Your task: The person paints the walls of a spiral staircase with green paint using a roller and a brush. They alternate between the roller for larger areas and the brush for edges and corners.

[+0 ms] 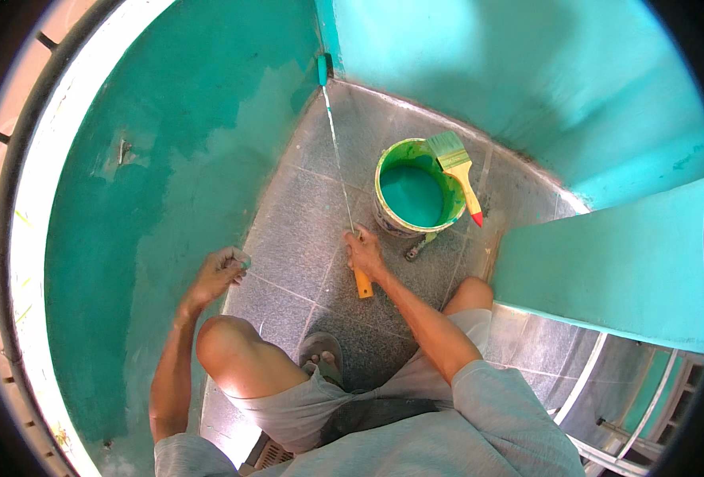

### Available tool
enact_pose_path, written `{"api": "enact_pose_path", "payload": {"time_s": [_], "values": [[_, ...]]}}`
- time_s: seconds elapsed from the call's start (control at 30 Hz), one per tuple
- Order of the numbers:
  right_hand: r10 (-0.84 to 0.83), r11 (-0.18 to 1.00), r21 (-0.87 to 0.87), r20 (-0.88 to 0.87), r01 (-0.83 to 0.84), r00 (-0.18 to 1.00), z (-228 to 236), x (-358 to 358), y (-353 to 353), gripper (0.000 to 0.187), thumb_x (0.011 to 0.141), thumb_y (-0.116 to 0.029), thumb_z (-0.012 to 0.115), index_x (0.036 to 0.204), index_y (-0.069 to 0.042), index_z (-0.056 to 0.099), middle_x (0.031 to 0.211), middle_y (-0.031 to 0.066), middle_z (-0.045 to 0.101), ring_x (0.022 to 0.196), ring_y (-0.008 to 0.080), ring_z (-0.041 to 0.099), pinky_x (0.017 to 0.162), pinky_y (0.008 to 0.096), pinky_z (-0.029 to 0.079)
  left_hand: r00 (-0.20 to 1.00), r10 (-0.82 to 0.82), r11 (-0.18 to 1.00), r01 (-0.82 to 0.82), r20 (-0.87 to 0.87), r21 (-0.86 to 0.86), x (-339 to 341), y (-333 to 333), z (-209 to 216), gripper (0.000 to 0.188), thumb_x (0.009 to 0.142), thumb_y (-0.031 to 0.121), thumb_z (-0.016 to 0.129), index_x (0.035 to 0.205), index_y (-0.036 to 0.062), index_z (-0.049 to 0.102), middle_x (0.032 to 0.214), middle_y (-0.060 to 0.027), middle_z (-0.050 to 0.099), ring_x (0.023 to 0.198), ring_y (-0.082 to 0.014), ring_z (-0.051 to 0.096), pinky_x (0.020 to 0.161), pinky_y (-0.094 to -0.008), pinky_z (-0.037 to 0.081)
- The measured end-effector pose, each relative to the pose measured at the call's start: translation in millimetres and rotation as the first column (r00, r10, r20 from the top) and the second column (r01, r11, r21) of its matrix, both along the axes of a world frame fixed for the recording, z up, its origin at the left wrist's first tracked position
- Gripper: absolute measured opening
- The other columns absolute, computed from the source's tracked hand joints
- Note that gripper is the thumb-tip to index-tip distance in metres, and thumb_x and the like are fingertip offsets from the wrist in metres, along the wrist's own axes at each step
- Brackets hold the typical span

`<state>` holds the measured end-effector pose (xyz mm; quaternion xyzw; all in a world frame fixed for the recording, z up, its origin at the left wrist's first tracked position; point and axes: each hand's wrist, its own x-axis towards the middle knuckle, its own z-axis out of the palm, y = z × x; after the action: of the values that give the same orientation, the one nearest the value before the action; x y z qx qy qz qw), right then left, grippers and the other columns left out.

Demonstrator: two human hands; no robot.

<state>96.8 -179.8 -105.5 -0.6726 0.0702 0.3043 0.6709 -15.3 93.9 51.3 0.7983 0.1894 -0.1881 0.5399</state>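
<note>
My right hand (365,253) is wrapped round the orange handle of a long, thin mini paint roller (337,147). Its narrow teal roller head touches the left wall (169,159) low in the corner. Near that wall, at knee height, my left hand (221,273) has its fingers curled together; a teal spot shows at the fingertips, too small to make out. Right of the roller rod stands a paint bucket (380,208) with teal paint inside. A flat paintbrush (455,167) with a yellow, red-tipped handle lies across its rim.
Grey floor tiles (284,238) lie around the bucket, with a short dark-ended tool (415,250) against its near side. A lighter turquoise wall (527,79) rises behind, and a turquoise panel (606,262) juts in from the right. White metal rails (586,374) stand at lower right.
</note>
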Motion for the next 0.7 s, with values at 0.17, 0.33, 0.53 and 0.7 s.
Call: {"api": "enact_pose_path", "payload": {"time_s": [0.17, 0.33, 0.53, 0.7], "values": [[0.134, 0.991, -0.009, -0.035, -0.135, 0.99, 14.2, -65.2, -13.4, 0.033, 0.088, -0.022, 0.054, 0.115, -0.002, 0.053, 0.054, 0.0004, 0.045, 0.042, 0.0097, 0.045, 0.039, 0.0255, 0.038, 0.95, -0.306, 0.95, 0.299, 0.067, 0.095, 9.2, -53.9, 83.5, 0.022, 0.081, 0.015, 0.06, 0.097, -0.0007, 0.057, 0.071, -0.0035, 0.056, 0.066, -0.0105, 0.053, 0.06, -0.0283, 0.044], [0.09, 0.996, -0.005, -0.059, -0.091, 0.994, -6.1, -79.3, -19.8, 0.028, 0.087, -0.023, 0.054, 0.107, -0.003, 0.055, 0.055, 0.0005, 0.046, 0.043, 0.01, 0.046, 0.039, 0.0264, 0.039, 0.909, -0.417, 0.908, 0.416, 0.005, 0.055, 27.8, -51.1, 51.3, 0.021, 0.082, 0.016, 0.059, 0.096, -0.0003, 0.058, 0.074, -0.0054, 0.06, 0.07, -0.0121, 0.056, 0.062, -0.0277, 0.045], [0.042, 0.999, 0.035, -0.018, -0.041, 0.999, -19.6, -5.8, 1.1, 0.028, 0.086, -0.024, 0.053, 0.104, -0.002, 0.055, 0.058, 0.0014, 0.049, 0.043, 0.011, 0.048, 0.039, 0.0274, 0.04, 0.943, -0.233, 0.969, 0.247, -0.237, 0.029, 58.0, -12.9, -18.1, 0.026, 0.08, 0.021, 0.064, 0.099, 0.003, 0.058, 0.077, -0.0047, 0.06, 0.072, -0.0142, 0.059, 0.066, -0.0292, 0.049], [0.117, 0.993, 0.029, -0.118, -0.114, 0.986, 6.2, -41.3, -2.1, 0.035, 0.086, -0.023, 0.053, 0.114, -0.003, 0.053, 0.06, 0.0039, 0.049, 0.045, 0.0117, 0.049, 0.041, 0.0281, 0.041, 0.893, -0.262, 0.853, 0.391, -0.366, 0.345, 51.4, 9.8, -101.6, 0.037, 0.077, 0.026, 0.069, 0.102, 0.0008, 0.057, 0.087, -0.0152, 0.064, 0.078, -0.0258, 0.062, 0.071, -0.0357, 0.05]]}}
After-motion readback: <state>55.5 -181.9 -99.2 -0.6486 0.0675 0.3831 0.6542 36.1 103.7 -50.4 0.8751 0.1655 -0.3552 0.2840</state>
